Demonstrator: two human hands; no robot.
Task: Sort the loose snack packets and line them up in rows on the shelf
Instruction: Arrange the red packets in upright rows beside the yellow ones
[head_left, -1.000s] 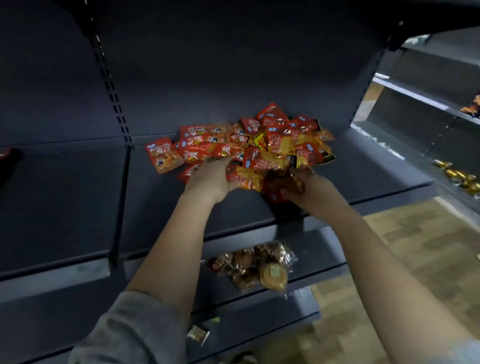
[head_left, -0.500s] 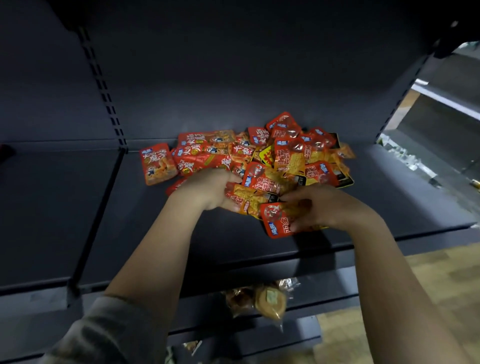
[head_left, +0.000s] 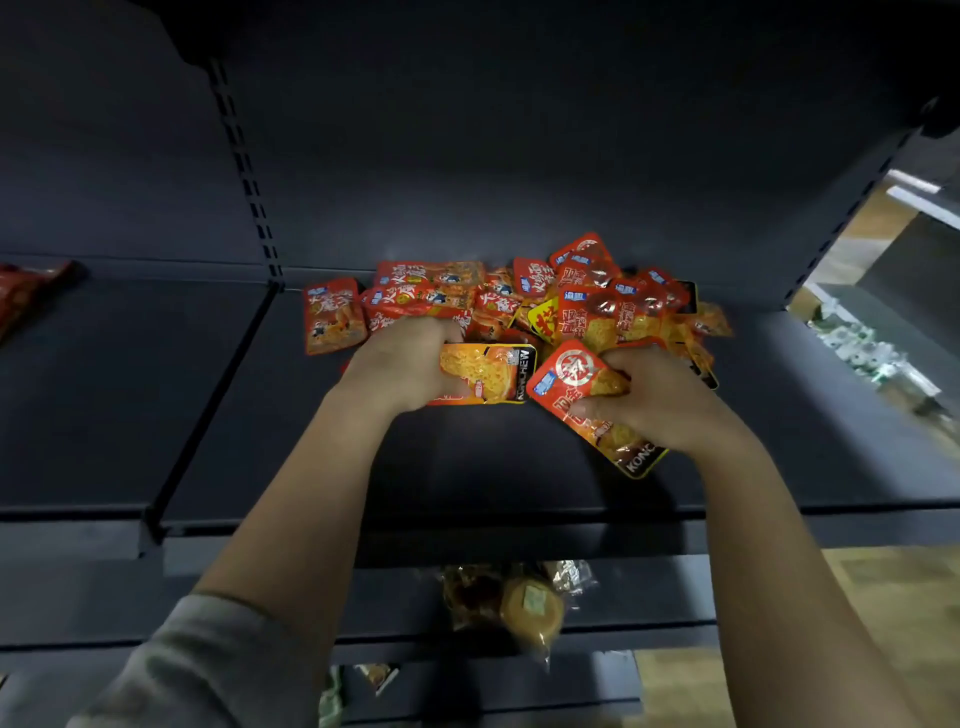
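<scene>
Dark metal shelf (head_left: 260, 415) seen from above, with a loose heap of red and orange snack packets (head_left: 519, 296) piled against its back wall. Left hand (head_left: 400, 369) curled around an orange packet (head_left: 488, 371) at the heap's near edge. Right hand (head_left: 654, 397) gripping a red packet (head_left: 576, 379), tilted and just clear of the heap. One red packet (head_left: 332, 314) lying alone at the heap's left. Wrapped pastries (head_left: 514, 603) on the shelf below.
</scene>
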